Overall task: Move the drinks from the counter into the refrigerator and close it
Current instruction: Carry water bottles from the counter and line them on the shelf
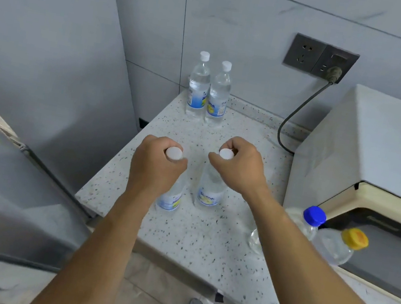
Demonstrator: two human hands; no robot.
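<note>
View from a head camera looking down at a speckled counter in the centre of the frame; 2 bare arms reach in from the bottom edge. The left hand has its fingers curled round the neck of a clear bottle with a white cap; the right hand pinches the neck of a second clear bottle just under its white cap; both bottles stand upright, seemingly still on the counter. At the back of the counter, upper centre, 2 more bottles of the same kind stand touching, against the tiled wall. At lower right, beside a cream microwave, stand a blue-capped bottle and a yellow-capped bottle. The grey refrigerator fills the left of the frame; its door looks open at the lower left, though the inside is hidden. By appearance the task is early: 6 bottles remain on the counter; none can be seen inside; closing the door is still to come.
</note>
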